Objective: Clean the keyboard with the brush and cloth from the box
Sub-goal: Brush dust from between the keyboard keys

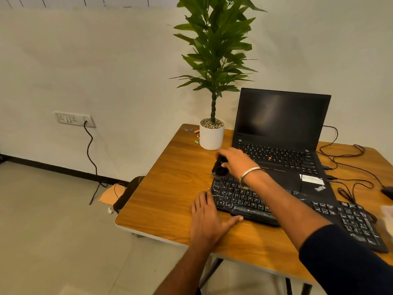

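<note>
At frame centre, the right hand [232,161] grips the brush [219,168] at the top-left corner of the keyboard [244,199]. The left hand [209,218] lies flat, fingers straight, bracing its left end. Best sweep row by row with light strokes, keeping that brace steady.

Right arm is wearing a dark navy sleeve [344,258], pushed up and ending mid-forearm. A thin silver bangle [251,173] is circling the right wrist just behind the right hand [236,161]. Left forearm and left hand [209,218] are showing bare, nothing worn.
</note>
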